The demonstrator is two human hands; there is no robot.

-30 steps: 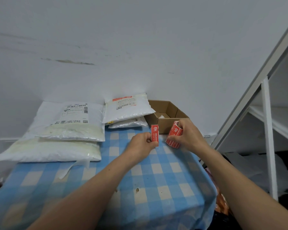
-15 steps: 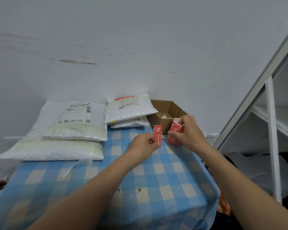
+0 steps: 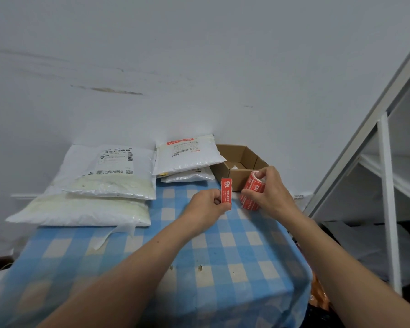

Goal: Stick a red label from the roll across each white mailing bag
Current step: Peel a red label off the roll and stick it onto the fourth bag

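Head view: the left hand [image 3: 207,204] pinches a single red label [image 3: 226,191], held upright above the checked tabletop [image 3: 223,256]. Just beside it, the right hand [image 3: 269,192] curls round the red label roll [image 3: 252,190]. White mailing bags [image 3: 109,183] lie stacked at the tabletop's far left, two more [image 3: 187,157] beside an open cardboard box [image 3: 240,162].

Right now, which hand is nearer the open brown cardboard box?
Right. The right hand, gripping the red label roll, is just in front of the box; the left hand, pinching a peeled red label, sits further left.
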